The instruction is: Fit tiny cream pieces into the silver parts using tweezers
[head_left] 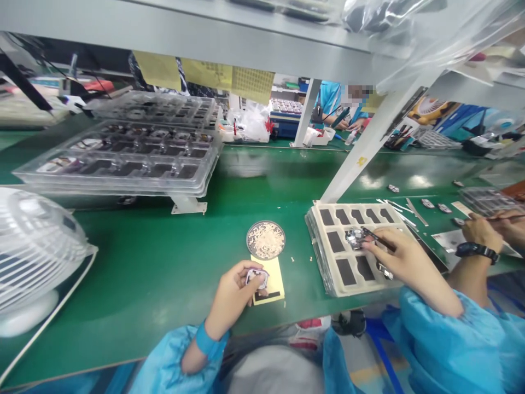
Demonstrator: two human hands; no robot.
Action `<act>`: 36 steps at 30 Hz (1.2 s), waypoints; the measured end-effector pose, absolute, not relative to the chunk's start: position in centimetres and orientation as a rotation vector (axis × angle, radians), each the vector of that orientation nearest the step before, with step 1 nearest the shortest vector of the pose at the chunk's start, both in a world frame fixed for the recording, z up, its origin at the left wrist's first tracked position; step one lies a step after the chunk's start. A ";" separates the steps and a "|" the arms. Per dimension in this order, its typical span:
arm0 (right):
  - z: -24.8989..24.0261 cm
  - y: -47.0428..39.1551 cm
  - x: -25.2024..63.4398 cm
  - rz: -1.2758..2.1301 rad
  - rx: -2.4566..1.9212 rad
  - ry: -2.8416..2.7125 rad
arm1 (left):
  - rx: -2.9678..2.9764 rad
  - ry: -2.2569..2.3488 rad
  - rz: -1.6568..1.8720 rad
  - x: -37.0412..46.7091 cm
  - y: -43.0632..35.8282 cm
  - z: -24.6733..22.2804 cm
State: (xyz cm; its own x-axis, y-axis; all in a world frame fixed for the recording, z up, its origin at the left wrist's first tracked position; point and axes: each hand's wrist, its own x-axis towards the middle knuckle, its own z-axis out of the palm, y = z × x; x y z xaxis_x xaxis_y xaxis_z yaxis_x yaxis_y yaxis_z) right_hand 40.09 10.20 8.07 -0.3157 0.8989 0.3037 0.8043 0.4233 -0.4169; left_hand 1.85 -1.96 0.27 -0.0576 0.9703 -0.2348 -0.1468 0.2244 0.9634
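My left hand point(234, 287) is closed on a small rounded-square part point(257, 278) with a pale rim and purple edge, perhaps a casing. Under that hand lies a yellow paper pad point(274, 273) with a dark strip. A round dish point(266, 239) of tiny beige pieces touches the pad's far end. To the right, my right hand point(396, 254) grips dark tweezers point(379, 239) over a beige compartment tray point(334, 282). The fingertips and tweezers are at a small silvery assembly point(355, 238) in a middle-row compartment; whether they pinch it I cannot tell. Another metallic piece point(384, 270) shows below my right hand.
A white fan point(36, 257) stands at left, its cable running along the bench. Clear stacked trays point(123, 164) sit on a raised shelf. A slanted metal post point(369, 137) rises behind the beige tray. At right, a co-worker's watch-wearing arm point(478, 246) reaches over the bench.
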 end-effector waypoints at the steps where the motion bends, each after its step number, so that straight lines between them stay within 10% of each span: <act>1: 8.4 9.9 39.7 0.291 -1.442 -2.120 | 0.898 1.254 1.152 1.9 -1.9 0.4; 14: 4.7 1.8 22.7 1.245 -1.111 -1.824 | 0.762 1.264 1.294 2.6 -1.9 1.1; 36: 0.7 1.1 22.2 0.962 -1.123 -2.368 | 1.548 1.769 0.970 1.8 -3.3 1.1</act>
State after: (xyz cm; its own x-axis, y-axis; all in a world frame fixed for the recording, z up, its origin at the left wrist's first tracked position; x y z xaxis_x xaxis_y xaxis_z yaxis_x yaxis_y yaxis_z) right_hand 22.17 1.05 0.69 -0.6257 0.7797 0.0220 0.5437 0.4562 -0.7045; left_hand 1.78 -3.26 1.05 -0.1495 0.9882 0.0319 0.5579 0.0576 0.8279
